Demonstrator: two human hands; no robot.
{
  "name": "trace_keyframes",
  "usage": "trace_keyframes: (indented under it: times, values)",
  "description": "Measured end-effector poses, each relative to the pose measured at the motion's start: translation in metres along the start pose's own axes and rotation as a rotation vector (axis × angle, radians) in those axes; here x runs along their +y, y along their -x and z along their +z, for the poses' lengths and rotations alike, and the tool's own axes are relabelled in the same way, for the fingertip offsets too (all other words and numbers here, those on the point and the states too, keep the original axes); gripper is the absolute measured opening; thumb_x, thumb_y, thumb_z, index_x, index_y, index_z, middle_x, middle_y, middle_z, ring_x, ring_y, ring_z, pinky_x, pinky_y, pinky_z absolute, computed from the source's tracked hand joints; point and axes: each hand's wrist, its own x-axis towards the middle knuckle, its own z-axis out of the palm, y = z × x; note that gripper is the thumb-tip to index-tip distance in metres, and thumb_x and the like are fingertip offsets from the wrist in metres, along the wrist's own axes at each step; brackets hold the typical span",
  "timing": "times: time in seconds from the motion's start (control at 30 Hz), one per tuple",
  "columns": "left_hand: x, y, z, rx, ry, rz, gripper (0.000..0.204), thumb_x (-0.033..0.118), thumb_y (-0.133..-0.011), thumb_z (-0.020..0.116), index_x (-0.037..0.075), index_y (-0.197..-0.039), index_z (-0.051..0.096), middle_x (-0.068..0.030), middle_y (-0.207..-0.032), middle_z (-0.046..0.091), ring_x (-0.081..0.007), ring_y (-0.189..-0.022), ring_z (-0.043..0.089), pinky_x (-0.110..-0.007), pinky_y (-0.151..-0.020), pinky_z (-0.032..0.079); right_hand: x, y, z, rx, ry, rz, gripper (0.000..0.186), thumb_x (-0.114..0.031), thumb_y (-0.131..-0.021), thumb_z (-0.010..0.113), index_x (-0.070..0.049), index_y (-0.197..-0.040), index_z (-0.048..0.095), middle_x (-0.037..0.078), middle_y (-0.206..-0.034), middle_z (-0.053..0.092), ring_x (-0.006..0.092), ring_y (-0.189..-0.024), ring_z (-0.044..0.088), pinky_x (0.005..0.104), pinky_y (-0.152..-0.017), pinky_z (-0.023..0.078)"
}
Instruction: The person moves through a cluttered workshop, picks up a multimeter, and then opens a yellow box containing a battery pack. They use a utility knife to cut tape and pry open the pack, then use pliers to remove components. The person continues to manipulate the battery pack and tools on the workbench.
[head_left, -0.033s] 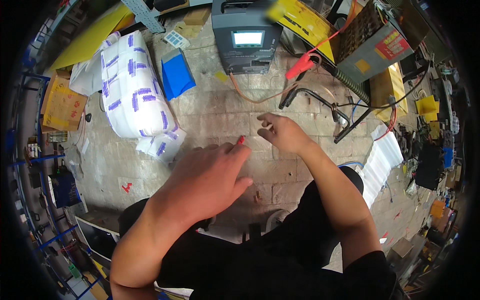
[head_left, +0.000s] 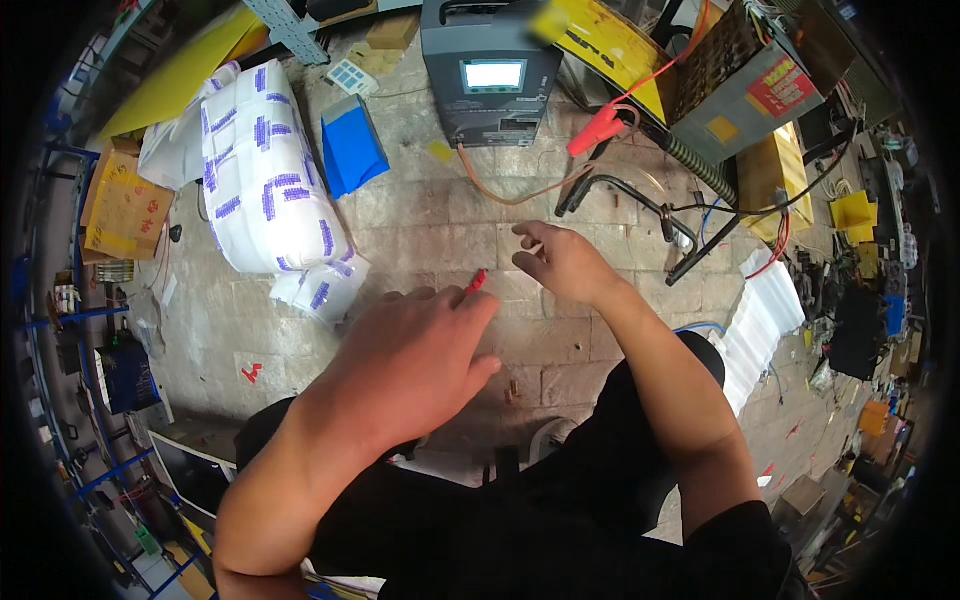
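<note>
My left hand (head_left: pixel 410 355) reaches low over the tiled floor, thumb apart from the bent fingers. A small red piece (head_left: pixel 478 281) shows at its index finger; whether it is touched is hidden. To the right, my right hand (head_left: pixel 565 262) hovers with thumb and curled fingers apart, holding nothing. Small brass-coloured bits (head_left: pixel 514 390) lie below the hands. Beyond them stands a grey machine (head_left: pixel 485 105) with a lit screen and a cable, and a large red clamp (head_left: pixel 595 130) rests near a black tubular frame (head_left: pixel 590 181).
A white wrapped bundle (head_left: pixel 265 170) and a blue flat piece (head_left: pixel 350 150) lie left; a cardboard box (head_left: pixel 125 210) is farther left. A grey metal case (head_left: pixel 730 120), cables and a white foam sheet (head_left: pixel 765 320) are right. Blue shelving (head_left: pixel 60 320) lines the left edge.
</note>
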Motion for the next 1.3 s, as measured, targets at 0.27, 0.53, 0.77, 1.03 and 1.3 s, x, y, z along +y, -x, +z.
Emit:
trace_keyframes:
  times: [0.27,0.53,0.77,1.03,1.3]
  values:
    - [-0.013,0.032,0.002,-0.054,0.09,-0.133,0.058,0.034,-0.094,0.074,0.002,-0.139,0.057,-0.0219,-0.129,0.067,-0.0412,-0.119,0.064,-0.046,-0.099,0.052,0.0,-0.005,0.002,0.048,-0.025,-0.059,0.056,-0.028,-0.093,0.074,-0.001,-0.14,0.059,0.023,-0.113,0.074,0.0366,-0.101,0.073,0.0432,-0.089,0.058]
    - [-0.017,0.048,-0.005,0.151,0.257,-0.106,0.056,0.026,-0.091,0.08,0.004,-0.137,0.061,-0.0191,-0.122,0.071,-0.034,-0.11,0.068,-0.041,-0.096,0.054,0.007,-0.027,0.008,0.085,-0.197,0.004,0.061,-0.026,-0.097,0.072,-0.002,-0.148,0.051,0.021,-0.121,0.071,0.0329,-0.097,0.074,0.0409,-0.089,0.058]
    - [-0.023,0.073,-0.016,0.313,0.37,-0.163,0.058,0.014,-0.086,0.084,0.003,-0.138,0.062,-0.0149,-0.118,0.073,-0.0264,-0.104,0.069,-0.039,-0.095,0.054,-0.001,-0.057,0.02,0.194,-0.23,0.014,0.072,-0.024,-0.096,0.074,0.004,-0.154,0.041,0.023,-0.128,0.067,0.029,-0.105,0.072,0.0383,-0.092,0.057]
    - [-0.034,0.113,0.0,0.177,0.343,-0.267,0.066,0.023,-0.088,0.085,0.002,-0.144,0.057,-0.0179,-0.127,0.07,-0.0304,-0.114,0.068,-0.04,-0.101,0.053,0.004,-0.107,0.03,0.415,-0.339,0.007,0.088,-0.021,-0.096,0.073,0.003,-0.163,0.023,0.027,-0.149,0.053,0.0295,-0.119,0.066,0.037,-0.099,0.055]
    - [-0.019,0.113,-0.011,0.17,0.294,-0.184,0.066,0.027,-0.088,0.085,0.002,-0.142,0.059,-0.0201,-0.129,0.068,-0.0359,-0.12,0.067,-0.041,-0.102,0.052,0.013,-0.162,0.026,0.478,-0.682,-0.015,0.097,-0.016,-0.093,0.073,0.002,-0.166,0.011,0.025,-0.159,0.042,0.0302,-0.132,0.058,0.0371,-0.103,0.052]
